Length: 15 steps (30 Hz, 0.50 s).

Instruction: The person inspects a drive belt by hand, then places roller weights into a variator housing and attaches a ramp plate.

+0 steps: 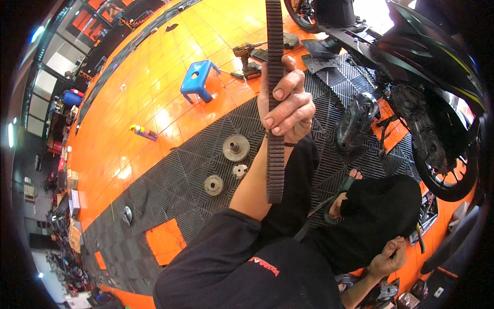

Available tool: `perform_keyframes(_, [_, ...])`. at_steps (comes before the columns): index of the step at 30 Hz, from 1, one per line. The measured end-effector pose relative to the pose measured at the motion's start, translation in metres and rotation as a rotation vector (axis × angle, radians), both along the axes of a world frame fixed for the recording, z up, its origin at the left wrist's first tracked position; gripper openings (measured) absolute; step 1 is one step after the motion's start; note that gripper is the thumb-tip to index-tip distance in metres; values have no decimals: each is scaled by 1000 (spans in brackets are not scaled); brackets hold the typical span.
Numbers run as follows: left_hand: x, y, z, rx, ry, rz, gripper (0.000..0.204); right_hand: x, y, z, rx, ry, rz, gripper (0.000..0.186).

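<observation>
My left hand (288, 105) grips a long black toothed belt (274, 46), held upright in the centre with its teeth toward the camera. At lower right, beside my knee, my right hand (389, 257) has its fingers curled closed; what they hold, if anything, is hidden. On the dark ribbed mat left of my left arm lie a round metal pulley plate (236, 153), a small notched metal piece (240, 171) and a metal disc (213, 185).
A scooter (439, 62) stands at right, with a dark casing (355, 121) on the mat. A blue stool (200, 78), a power drill (243, 54) and a yellow-capped bottle (144, 133) are on the orange floor (108, 185). Tools (427, 216) lie at lower right. Parts line the left wall.
</observation>
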<state>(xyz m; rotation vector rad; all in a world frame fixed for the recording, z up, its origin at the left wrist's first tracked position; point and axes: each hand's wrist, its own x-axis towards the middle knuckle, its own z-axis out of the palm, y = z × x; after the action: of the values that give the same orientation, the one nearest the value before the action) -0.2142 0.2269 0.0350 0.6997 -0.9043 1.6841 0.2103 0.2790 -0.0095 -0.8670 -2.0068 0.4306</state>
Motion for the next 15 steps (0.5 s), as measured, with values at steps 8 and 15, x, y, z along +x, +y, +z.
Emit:
perform_keyframes(8, [17, 12, 4, -78, 26, 240, 68, -96, -23, 42, -424, 287, 283, 62])
perform_keyframes(15, [13, -2, 12, -152, 356, 647, 49, -205, -23, 49, -1533, 271, 1106, 87])
